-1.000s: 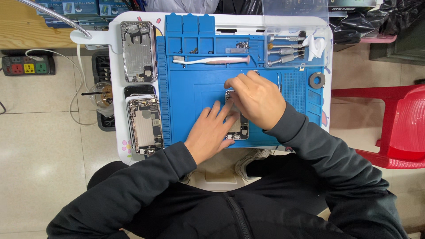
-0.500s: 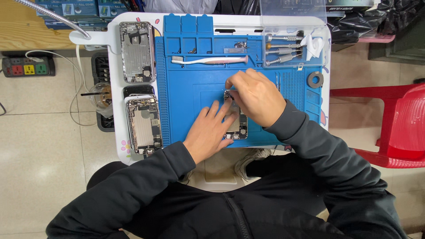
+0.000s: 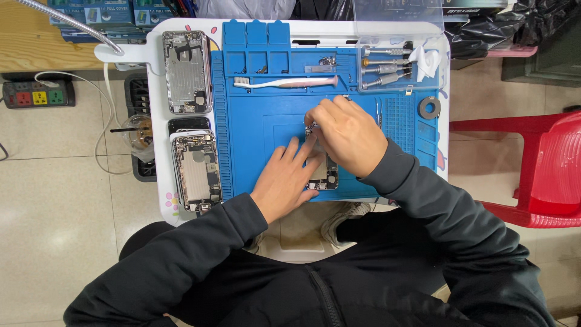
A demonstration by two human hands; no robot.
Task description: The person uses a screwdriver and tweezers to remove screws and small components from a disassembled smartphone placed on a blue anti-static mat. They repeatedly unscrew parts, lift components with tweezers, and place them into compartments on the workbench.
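An opened phone body (image 3: pixel 327 174) lies on the blue work mat (image 3: pixel 254 127), mostly covered by both hands. My left hand (image 3: pixel 289 177) rests flat on the phone's left side with its fingers spread, pressing it down. My right hand (image 3: pixel 346 135) is curled over the phone's top end, fingertips pinched together there. Whatever those fingertips hold is hidden, so I cannot tell if a tool is in them.
Two more opened phone housings (image 3: pixel 186 72) (image 3: pixel 195 171) lie on the white table's left strip. A white brush (image 3: pixel 284 82) lies across the mat's top. A clear tray with screwdrivers (image 3: pixel 387 66) and a tape roll (image 3: pixel 429 107) sit right. A red plastic chair (image 3: pixel 538 175) stands right.
Both hands stay on the phone; the right hand's fingers have shifted only slightly at the phone's top end.
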